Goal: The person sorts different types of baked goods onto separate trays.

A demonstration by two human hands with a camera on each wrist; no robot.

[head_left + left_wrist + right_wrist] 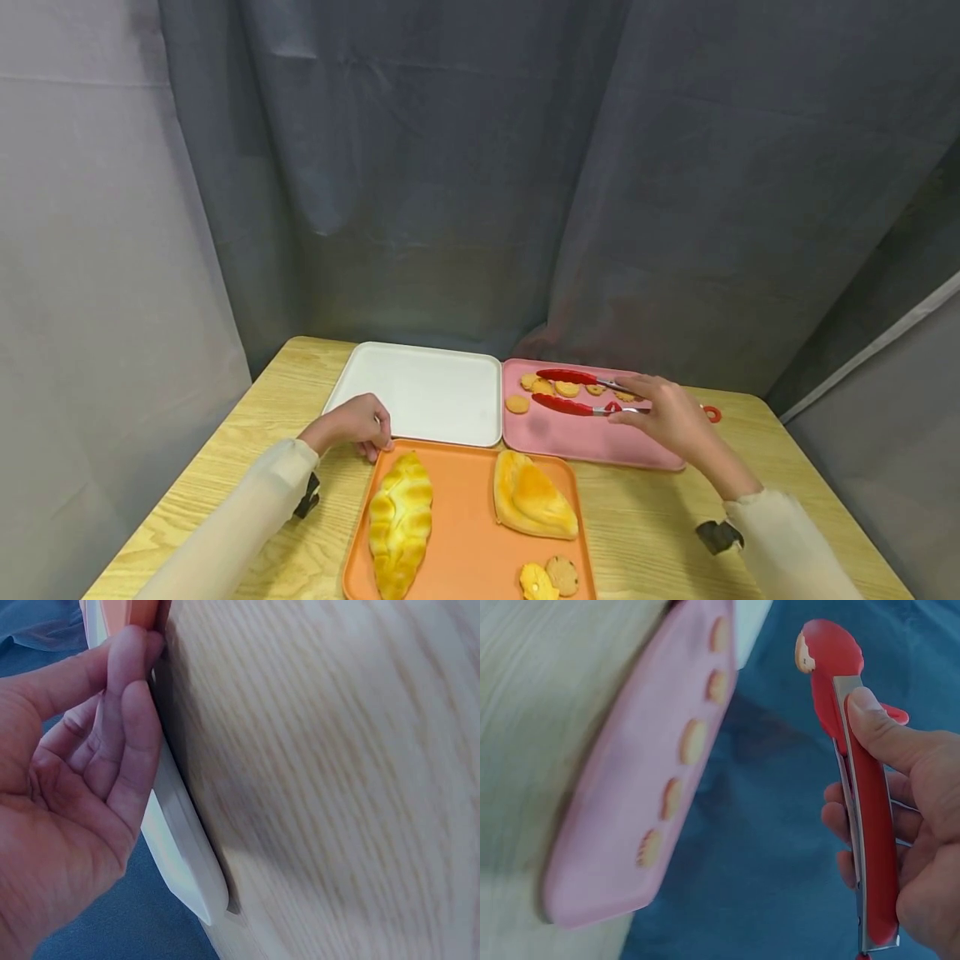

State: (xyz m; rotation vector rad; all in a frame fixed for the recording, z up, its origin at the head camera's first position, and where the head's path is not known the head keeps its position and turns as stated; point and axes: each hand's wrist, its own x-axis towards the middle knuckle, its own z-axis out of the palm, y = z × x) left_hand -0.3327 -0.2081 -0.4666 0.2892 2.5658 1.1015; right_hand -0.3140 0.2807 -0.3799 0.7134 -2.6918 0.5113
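My right hand (670, 417) grips a pair of red-tipped tongs (876, 847) above the pink tray (577, 437). A round cookie (804, 654) sits between the tong tips, lifted off the tray in the right wrist view. Several more cookies (692, 742) lie on the pink tray, mostly in a row along its far edge. My left hand (360, 423) pinches the far left corner of the orange tray (461, 517) between thumb and finger. On that tray rest a long braided loaf (401, 525), a folded bread (531, 498) and two cookies (561, 575).
A white tray (420, 396) lies at the back left, against the pink tray and just beyond the orange one. Wood-grain tabletop (637, 542) shows around the trays. Grey curtains (420, 167) hang behind and at both sides.
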